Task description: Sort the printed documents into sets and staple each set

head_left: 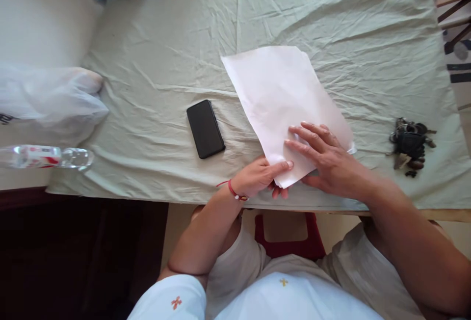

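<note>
A white sheet of paper (279,94) lies tilted on a table covered with a pale green cloth (158,55). My left hand (257,177) pinches the sheet's near corner, thumb on top and fingers underneath. My right hand (324,155) rests flat on the paper's near right part, fingers stretched out and pressing it down.
A black phone (205,128) lies left of the paper. A bunch of keys (410,146) sits at the right. A plastic bottle (44,157) and a clear plastic bag (51,96) are at the left. A red stool (287,236) shows below the table edge.
</note>
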The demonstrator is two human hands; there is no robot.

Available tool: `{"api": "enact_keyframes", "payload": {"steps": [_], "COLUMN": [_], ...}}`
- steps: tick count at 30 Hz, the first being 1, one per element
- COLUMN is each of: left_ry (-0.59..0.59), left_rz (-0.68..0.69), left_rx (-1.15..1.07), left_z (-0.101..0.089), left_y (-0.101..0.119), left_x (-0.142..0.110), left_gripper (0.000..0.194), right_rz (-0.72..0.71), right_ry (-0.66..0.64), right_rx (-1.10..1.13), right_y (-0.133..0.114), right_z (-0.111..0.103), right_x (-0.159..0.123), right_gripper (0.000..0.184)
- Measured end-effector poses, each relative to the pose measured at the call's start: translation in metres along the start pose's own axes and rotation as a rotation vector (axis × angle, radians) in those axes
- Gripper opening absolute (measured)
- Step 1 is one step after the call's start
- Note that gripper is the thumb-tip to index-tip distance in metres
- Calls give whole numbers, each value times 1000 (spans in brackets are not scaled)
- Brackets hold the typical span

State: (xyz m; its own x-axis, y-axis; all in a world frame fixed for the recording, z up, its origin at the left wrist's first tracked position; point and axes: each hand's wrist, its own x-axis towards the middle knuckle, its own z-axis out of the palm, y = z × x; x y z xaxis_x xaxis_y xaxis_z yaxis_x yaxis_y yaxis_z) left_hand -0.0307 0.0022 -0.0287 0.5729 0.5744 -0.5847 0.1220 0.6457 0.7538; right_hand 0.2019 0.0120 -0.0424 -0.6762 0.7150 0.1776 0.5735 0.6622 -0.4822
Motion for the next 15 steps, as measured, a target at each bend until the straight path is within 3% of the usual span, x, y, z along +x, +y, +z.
{"api": "enact_keyframes", "payload": {"steps": [2,4,6,8,11,13,15], "left_ry": [4,5,-13,-22,35,117,156], "left_rz": [20,35,50,85,167,216,226], "left_rx": [-27,-72,-118,-155,-213,-274,-285], "left_z": [-1,1,7,17,35,47,60], "left_y": [-1,-2,-3,-6,-13,-18,-24], "left_x": [-1,-2,-2,-1,6,13,19], "left_gripper": [65,63,63,65,70,72,73], "right_rz": [6,125,369,643,850,866,823], "right_ry": [-22,68,217,304,160,44,33], "right_rx": [81,122,91,113,523,868,1149], "right_y": [11,21,30,36,39,34,24], "right_z": [-10,-20,-26,-31,-32,-28,-23], "right_x": [-5,-9,-15,-23,-34,-37,-35], "right_gripper": [74,55,45,56,74,73,64]}}
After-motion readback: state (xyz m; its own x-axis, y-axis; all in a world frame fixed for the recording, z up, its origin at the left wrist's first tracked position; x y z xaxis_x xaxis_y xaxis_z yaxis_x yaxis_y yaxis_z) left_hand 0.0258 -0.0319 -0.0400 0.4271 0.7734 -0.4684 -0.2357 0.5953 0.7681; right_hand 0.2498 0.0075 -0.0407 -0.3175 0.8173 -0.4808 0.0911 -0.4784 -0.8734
